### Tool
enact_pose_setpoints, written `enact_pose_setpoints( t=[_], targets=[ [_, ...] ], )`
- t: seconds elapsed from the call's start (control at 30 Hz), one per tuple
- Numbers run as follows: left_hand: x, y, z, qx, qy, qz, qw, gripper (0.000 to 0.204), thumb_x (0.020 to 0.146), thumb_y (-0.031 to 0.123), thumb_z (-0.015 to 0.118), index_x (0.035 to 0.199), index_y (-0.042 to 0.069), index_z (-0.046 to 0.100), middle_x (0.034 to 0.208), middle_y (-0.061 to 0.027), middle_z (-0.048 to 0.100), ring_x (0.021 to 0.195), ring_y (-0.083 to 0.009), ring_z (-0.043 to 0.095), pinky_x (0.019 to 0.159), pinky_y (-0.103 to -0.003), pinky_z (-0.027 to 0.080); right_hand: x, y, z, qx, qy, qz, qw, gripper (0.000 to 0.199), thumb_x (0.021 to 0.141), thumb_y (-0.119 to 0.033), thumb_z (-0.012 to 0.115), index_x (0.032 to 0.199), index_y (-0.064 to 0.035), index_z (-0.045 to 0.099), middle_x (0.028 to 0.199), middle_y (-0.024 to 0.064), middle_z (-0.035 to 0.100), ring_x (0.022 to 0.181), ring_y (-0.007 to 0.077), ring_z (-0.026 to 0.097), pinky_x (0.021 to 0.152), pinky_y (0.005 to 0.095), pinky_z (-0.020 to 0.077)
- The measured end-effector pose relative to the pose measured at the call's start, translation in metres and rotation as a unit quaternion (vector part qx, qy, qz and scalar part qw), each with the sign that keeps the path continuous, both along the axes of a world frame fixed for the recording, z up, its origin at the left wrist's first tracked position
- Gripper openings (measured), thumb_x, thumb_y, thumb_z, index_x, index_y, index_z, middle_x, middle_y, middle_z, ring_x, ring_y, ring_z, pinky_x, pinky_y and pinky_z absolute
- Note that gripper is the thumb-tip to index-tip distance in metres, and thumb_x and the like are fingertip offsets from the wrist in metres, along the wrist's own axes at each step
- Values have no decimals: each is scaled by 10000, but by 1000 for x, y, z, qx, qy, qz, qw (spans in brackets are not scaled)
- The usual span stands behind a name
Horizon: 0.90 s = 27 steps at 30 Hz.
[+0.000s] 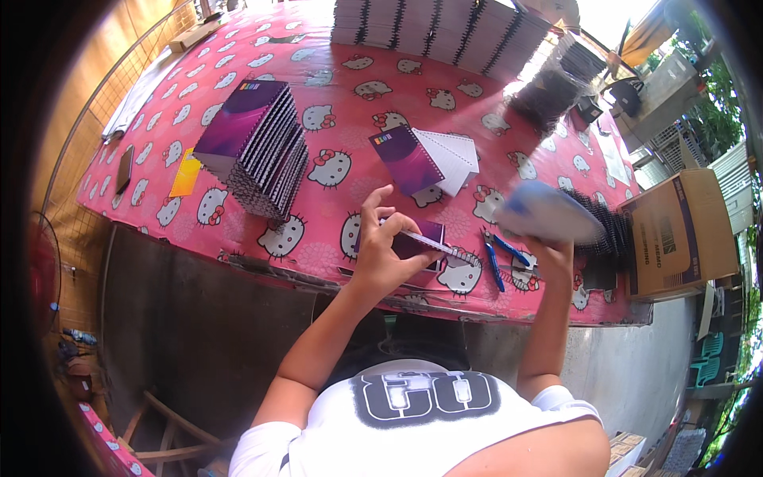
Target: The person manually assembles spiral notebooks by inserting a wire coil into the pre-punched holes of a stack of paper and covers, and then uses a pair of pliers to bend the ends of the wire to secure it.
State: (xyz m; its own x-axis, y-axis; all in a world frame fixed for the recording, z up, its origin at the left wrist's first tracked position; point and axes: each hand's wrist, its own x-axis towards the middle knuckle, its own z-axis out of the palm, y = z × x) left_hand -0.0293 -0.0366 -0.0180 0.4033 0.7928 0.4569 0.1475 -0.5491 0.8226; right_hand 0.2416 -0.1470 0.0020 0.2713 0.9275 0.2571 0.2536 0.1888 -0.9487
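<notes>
Pinching a notebook point(426, 240) between thumb and fingers, the left hand point(388, 248) holds it near the front edge of the pink surface point(338, 205), a coil point(467, 256) sticking out toward the right. The right hand point(551, 257) grips a blurred blue-and-white object point(548, 212); blue-handled pliers point(492, 261) lie between the hands.

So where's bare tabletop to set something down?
Two patches of pink cloth: between the tall notebook stack and the loose purple notebook, and beyond that notebook, up to the long back row. Crowded on the right: blue-handled pliers, right hand, black coils, cardboard box.
</notes>
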Motion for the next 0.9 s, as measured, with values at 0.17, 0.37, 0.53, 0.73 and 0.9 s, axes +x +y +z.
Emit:
enact_pose_setpoints(
  t=[0.17,0.37,0.53,0.73,0.9],
  targets=[
    [4,12,4,-34,-3,-43,998,398,578,227,919,798,82,621,1290,-143,459,1132,-242,532,855,-394,493,-12,33,1,-58,-98,104,988,453,714,-24,775,1135,0,609,1000,67,669,896,110,615,785,285,533],
    [4,16,9,-20,9,-43,999,404,587,203,915,856,93,634,1261,-121,479,1026,-211,592,847,-341,500,-28,43,9,-100,-68,73,990,321,751,39,680,1063,16,607,936,64,670,821,91,620,683,241,520],
    [0,16,-15,-164,-163,-105,967,366,727,18,803,1035,56,608,1261,-91,510,979,-149,604,858,-296,504,-36,44,-11,-44,33,97,994,285,723,40,677,997,-5,612,876,59,665,792,85,613,649,211,491],
    [-20,18,-30,-253,-228,-132,931,422,799,-110,689,1192,28,624,1024,-38,670,974,-105,617,838,-232,507,-57,58,6,-60,-165,37,984,299,708,68,699,991,-5,636,902,63,667,836,88,618,668,245,521],
    [-26,25,-27,-243,-252,-177,920,347,807,-96,691,1126,31,645,1022,-27,653,877,-70,599,724,-193,518,-31,47,17,25,25,-119,992,379,713,52,697,1078,-18,622,943,80,682,863,148,648,700,291,540]
  ],
)
